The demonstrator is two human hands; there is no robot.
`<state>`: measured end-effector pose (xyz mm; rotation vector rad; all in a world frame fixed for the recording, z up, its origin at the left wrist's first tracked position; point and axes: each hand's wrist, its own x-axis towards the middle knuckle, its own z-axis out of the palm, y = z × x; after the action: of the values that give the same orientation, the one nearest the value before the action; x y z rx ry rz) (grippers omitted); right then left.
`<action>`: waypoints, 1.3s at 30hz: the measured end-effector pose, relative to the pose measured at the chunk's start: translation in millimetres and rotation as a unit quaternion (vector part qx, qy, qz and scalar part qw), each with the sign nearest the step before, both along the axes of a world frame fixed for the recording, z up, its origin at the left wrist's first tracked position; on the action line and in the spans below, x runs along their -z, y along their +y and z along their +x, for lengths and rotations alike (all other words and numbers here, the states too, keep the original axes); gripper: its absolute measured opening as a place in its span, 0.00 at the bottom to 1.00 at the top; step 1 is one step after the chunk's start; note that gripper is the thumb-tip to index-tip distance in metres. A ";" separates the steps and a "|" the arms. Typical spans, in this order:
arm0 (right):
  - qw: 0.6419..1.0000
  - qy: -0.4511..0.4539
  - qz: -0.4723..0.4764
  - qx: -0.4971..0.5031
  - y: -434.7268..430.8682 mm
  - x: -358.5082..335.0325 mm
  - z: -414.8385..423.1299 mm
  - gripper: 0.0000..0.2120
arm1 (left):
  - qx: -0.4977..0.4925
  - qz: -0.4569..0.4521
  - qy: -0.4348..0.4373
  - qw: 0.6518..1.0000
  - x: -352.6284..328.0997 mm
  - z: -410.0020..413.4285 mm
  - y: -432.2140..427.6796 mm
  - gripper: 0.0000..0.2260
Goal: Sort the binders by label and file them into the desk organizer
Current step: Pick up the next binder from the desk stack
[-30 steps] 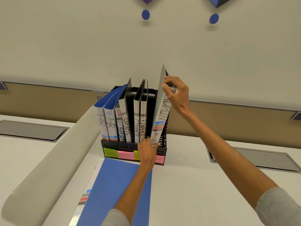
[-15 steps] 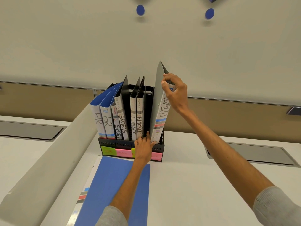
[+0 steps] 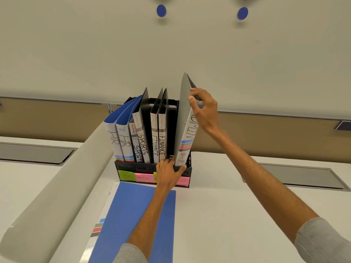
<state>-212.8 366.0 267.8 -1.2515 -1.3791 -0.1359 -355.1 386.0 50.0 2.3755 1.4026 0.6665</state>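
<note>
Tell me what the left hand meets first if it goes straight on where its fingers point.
The left hand points into the file rack, fingertips at the gap beside the ADMIN file. Probably that file's lower edge comes first, though depth is unclear.

grey knit sleeves [image 3: 321, 242], bare forearms

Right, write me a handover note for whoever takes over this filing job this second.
Right hand pinches the top of the ADMIN folder, which stands tilted in the rightmost slot of the black rack.
Left hand touches that folder's lower end at the rack's front edge.
Done: HR, SPORTS and FINANCE folders stand in the rack.
Left: seat ADMIN fully; the blue folder lying flat on the table probably goes next.
</note>
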 end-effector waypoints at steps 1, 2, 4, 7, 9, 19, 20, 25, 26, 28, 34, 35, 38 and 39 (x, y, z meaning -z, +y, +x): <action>1.000 -0.008 -0.008 0.001 0.1 1.1 0.4 0.07 | 0.000 0.000 0.018 1.000 0.7 1.1 0.3 0.28; 1.000 -0.016 -0.015 0.002 -0.3 4.7 0.5 0.06 | -0.002 0.002 0.044 0.999 1.9 2.2 -0.1 0.28; 0.999 -0.036 -0.030 0.005 -2.2 20.8 0.6 0.06 | -0.014 0.010 0.070 0.997 4.3 4.9 -2.2 0.31; 0.994 -0.040 -0.098 -0.006 -1.6 60.1 3.1 0.06 | -0.053 0.001 0.021 0.998 4.7 9.9 -7.1 0.40; 0.987 -0.032 -0.155 -0.009 0.5 78.6 4.1 0.08 | -0.084 -0.014 -0.024 0.996 2.2 13.6 -8.2 0.45; 0.949 -0.069 -0.305 -0.034 1.6 60.1 -1.6 0.16 | -0.154 -0.003 -0.034 0.987 1.1 34.6 -13.7 0.46; 0.949 -0.066 -0.307 -0.034 1.4 59.5 -1.1 0.16 | -0.158 0.003 -0.042 0.987 0.7 35.2 -14.2 0.44; 0.941 -0.053 -0.331 -0.040 1.9 55.0 -8.6 0.19 | -0.148 -0.011 -0.137 0.979 -4.3 29.0 -15.2 0.35; 0.941 -0.051 -0.333 -0.041 3.4 53.6 -12.5 0.19 | -0.143 -0.016 -0.152 0.978 -4.9 27.6 -15.3 0.34; 0.941 -0.044 -0.333 -0.034 6.8 52.0 -18.2 0.19 | -0.138 -0.020 -0.166 0.976 -4.2 26.0 -15.6 0.31; 0.944 -0.025 -0.329 -0.025 9.6 56.9 -19.7 0.21 | -0.130 -0.042 -0.188 0.973 -3.5 29.1 -16.7 0.30; 0.943 -0.026 -0.332 -0.025 9.7 57.5 -21.0 0.21 | -0.128 -0.040 -0.187 0.973 -3.2 28.6 -17.1 0.29; 0.942 -0.025 -0.332 -0.029 11.8 58.1 -24.7 0.22 | -0.116 -0.024 -0.172 0.978 -0.2 22.6 -15.2 0.29; 0.941 -0.023 -0.335 -0.034 12.2 58.2 -24.8 0.22 | -0.109 -0.022 -0.167 0.980 1.0 19.4 -14.2 0.29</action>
<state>-237.6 378.2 209.5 -1.7585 -1.5666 0.3889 -335.7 371.9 49.0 1.9750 1.5148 1.0254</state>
